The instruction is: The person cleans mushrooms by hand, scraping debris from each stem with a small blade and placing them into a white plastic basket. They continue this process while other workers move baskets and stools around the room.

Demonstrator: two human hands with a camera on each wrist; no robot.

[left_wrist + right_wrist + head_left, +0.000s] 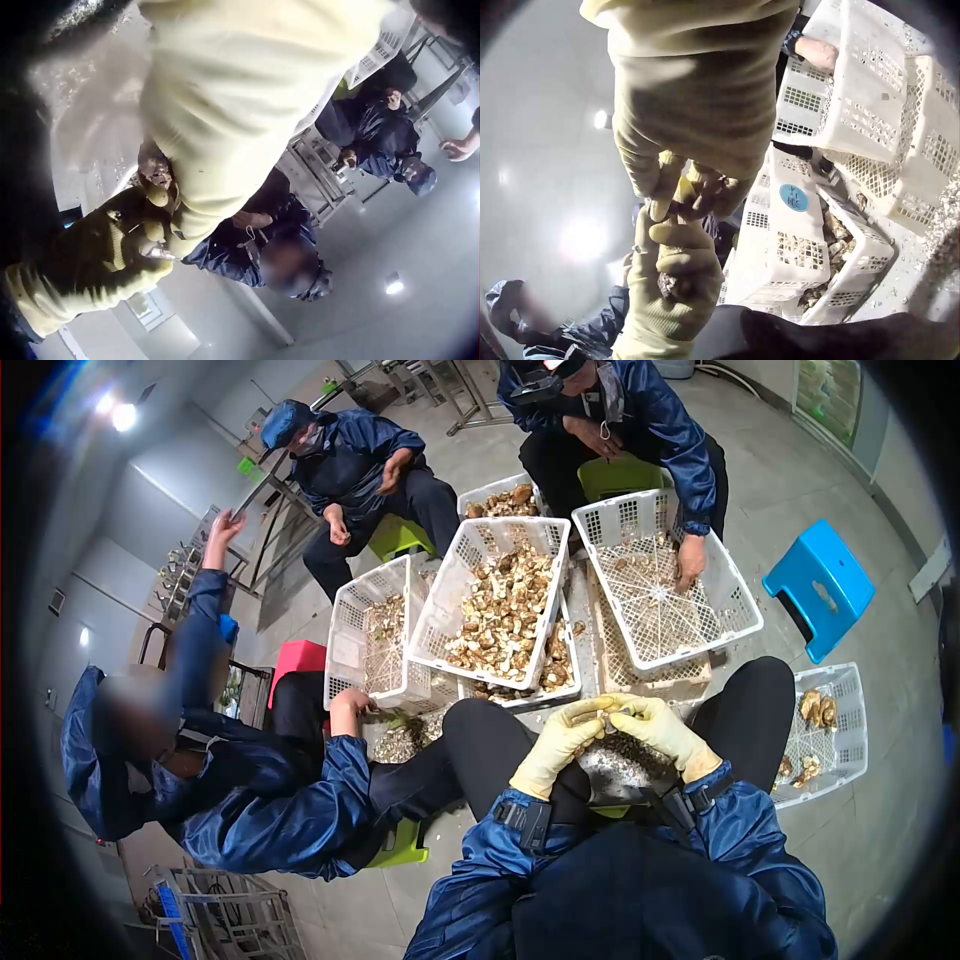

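In front of my lap, my left hand [562, 743] and right hand [655, 730], both in pale yellow rubber gloves, meet fingertip to fingertip. The left fingers grip a small brown mushroom [155, 166], whose dark end [667, 283] shows in the right wrist view. Curled right fingers [731, 196] pinch a slim tool with a shiny tip [159, 252] against it; the glove hides most of this tool, and I cannot tell its kind. Below both hands, a pile of dark and pale trimmings [630, 765] lies between my knees.
A white crate heaped with mushrooms [505, 610] stands ahead, with a crate of scraps [385, 615] left and a crate of crumbs [670, 605] right. Another crate with several mushrooms [840, 745] is by my right knee, near a blue stool [825, 590]. Three people in blue sit around.
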